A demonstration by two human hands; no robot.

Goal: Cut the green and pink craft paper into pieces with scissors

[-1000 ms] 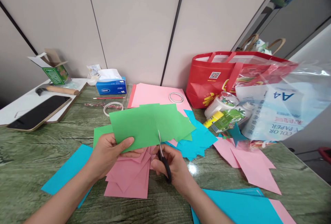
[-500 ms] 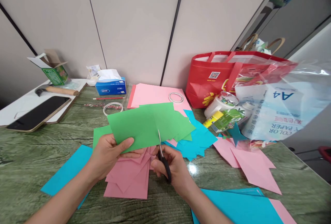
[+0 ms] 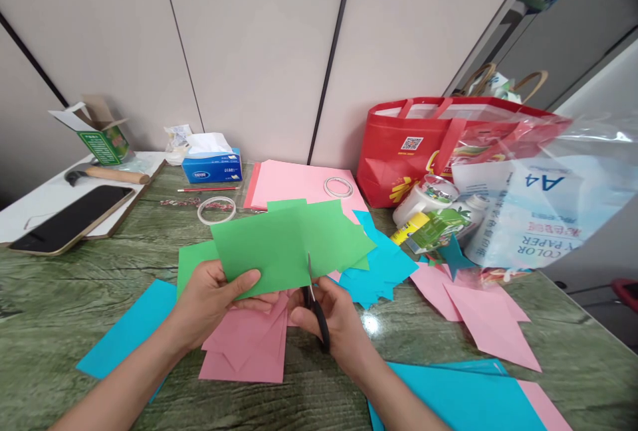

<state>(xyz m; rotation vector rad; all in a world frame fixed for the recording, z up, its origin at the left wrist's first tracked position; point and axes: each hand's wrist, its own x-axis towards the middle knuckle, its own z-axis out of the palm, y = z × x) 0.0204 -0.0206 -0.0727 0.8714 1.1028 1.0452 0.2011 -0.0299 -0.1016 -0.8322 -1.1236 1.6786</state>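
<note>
The two hands are apart, each gripping its own thing. The left hand (image 3: 214,298) pinches the green sheet (image 3: 264,252), thumb on top and fingers beneath, so the sheet is held up before both hands, above the tabletop (image 3: 343,398). The right hand (image 3: 333,318) is closed around the black handles of the scissors (image 3: 321,328), and one blade lies over the sheet's near edge, pointing away from the person (the other blade is hard to make out).

Pink pieces (image 3: 249,351) lie fanned out just below and between the hands. Left of the left hand is a blue strip (image 3: 127,331); beyond it, farther left, lie a phone (image 3: 74,218) and a hammer (image 3: 114,173). Past the left hand, near the wall, a tissue box (image 3: 212,167) stands behind a red pencil (image 3: 209,189).

Blue pieces (image 3: 386,268) spread just beyond the right hand, partly under green paper. Farther right are a yellow glue stick (image 3: 409,227), a white mug (image 3: 416,206) and a red bag (image 3: 389,165). Nearer the person, by the right forearm, lie larger blue sheets (image 3: 453,398).
</note>
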